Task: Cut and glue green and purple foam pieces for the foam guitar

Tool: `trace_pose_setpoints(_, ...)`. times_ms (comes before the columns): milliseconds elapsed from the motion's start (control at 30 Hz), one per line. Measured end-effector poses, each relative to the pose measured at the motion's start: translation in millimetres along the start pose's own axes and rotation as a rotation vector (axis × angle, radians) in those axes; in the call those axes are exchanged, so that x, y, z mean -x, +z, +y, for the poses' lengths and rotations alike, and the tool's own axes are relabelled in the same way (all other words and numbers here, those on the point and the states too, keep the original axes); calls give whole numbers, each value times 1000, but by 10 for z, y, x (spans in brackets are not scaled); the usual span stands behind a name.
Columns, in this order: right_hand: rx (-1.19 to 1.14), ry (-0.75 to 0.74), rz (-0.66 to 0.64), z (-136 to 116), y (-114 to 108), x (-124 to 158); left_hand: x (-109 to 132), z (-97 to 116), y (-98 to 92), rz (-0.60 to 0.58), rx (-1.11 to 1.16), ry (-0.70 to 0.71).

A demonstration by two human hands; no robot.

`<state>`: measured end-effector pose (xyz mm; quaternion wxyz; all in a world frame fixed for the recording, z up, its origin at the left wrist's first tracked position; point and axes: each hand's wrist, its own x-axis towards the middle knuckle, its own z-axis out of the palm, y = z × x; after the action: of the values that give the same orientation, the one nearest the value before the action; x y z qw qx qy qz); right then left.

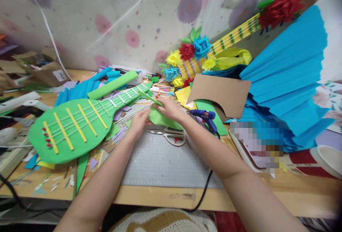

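Bright, diffuse light, soft shadows, wide-angle distortion, blurred edges, pixelation at right

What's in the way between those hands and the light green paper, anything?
Nothing that I can see: the left hand and right hand are both on the light green paper. The scissors lie on its near side, not between.

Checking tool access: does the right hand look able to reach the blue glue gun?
Probably yes: the blue glue gun lies uncovered nearby, though the right hand is busy with green paper.
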<state>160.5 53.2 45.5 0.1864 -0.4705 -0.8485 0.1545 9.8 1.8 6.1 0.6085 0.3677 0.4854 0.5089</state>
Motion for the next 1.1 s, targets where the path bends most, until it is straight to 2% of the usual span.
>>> trace_pose_setpoints(167, 45, 35, 8, -11, -18, 2, 34, 24, -26, -92, -28, 22)
trace_pose_setpoints(333, 72, 42, 12, -11, -27, -2, 29, 21, -78, -132, -54, 18)
trace_pose_setpoints(667, -79, 20, -10, 79, 85, -122, -46, 97, -134, -189, -117, 11)
trace_pose_setpoints(833, -69, 5, -44, -1, 43, -130, -105, 222, -108, -168, -232, 4)
trace_pose_setpoints(967, -241, 31, -47, 31, -39, -120, -162, 296, -85, -103, -299, 20)
trace_pose_setpoints(1100, -361, 26, -174, 193, -158, -93, -183, 331, -157, -7, -287, 27)
